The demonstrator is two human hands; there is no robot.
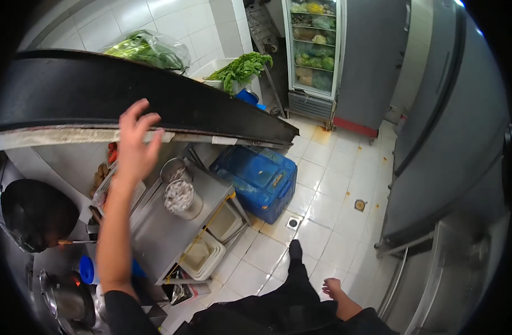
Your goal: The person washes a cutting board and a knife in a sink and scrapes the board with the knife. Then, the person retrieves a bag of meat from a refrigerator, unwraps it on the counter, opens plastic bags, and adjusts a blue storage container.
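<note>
My left hand (137,142) is raised in front of the long dark hood or shelf (83,92), its fingers apart and nothing in them. Whether it touches the pale lower edge I cannot tell. Lower right of centre, my right hand (332,287) hangs beside my body over the tiled floor, fingers loosely curled and parted, holding nothing. Below and right of my left hand, a metal container of pale pieces (180,196) stands on a steel table (155,237), with another metal pot (172,170) behind it.
A blue lidded box (261,181) sits on the floor past the table. Plastic trays (199,257) lie on its lower shelf. Leafy greens (239,71) and a glass-door fridge (313,53) stand behind. At left are a black wok (35,215) and a steel pot (66,298).
</note>
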